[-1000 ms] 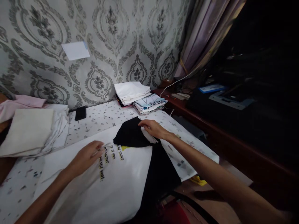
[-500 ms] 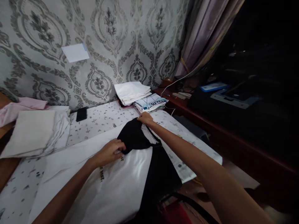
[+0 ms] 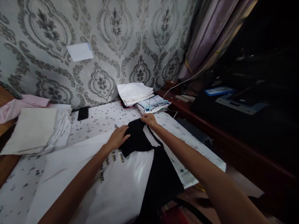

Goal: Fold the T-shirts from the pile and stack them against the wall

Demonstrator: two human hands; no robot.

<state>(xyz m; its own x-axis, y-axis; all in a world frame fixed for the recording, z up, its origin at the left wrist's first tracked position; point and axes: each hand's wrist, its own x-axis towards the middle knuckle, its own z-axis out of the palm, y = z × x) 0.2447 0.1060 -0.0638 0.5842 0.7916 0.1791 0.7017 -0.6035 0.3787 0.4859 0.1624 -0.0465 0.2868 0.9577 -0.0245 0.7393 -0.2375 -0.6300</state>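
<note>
A white T-shirt (image 3: 116,183) with black sleeves and dark printed lettering lies spread in front of me. Its far black sleeve (image 3: 133,137) is folded in over the white body, while the near black sleeve (image 3: 161,177) hangs toward the front edge. My left hand (image 3: 118,137) rests with fingers stretched out on the left side of the folded sleeve. At the shoulder by the collar, my right hand (image 3: 148,119) pinches the black cloth between thumb and fingers. The neck opening (image 3: 153,138) shows just below my right wrist.
Folded clothes (image 3: 135,93) are stacked at the back, beside a folded printed garment (image 3: 153,104). A black phone (image 3: 83,113) lies left of them on the patterned sheet (image 3: 100,115). Cream and white cloths (image 3: 35,130) are piled at left. A dark red wooden ledge (image 3: 182,107) runs along the right.
My left hand has gone from gripping the sleeve's lower edge to lying flat on it, a little farther up. More lettering shows. My right hand keeps its pinch near the collar.
</note>
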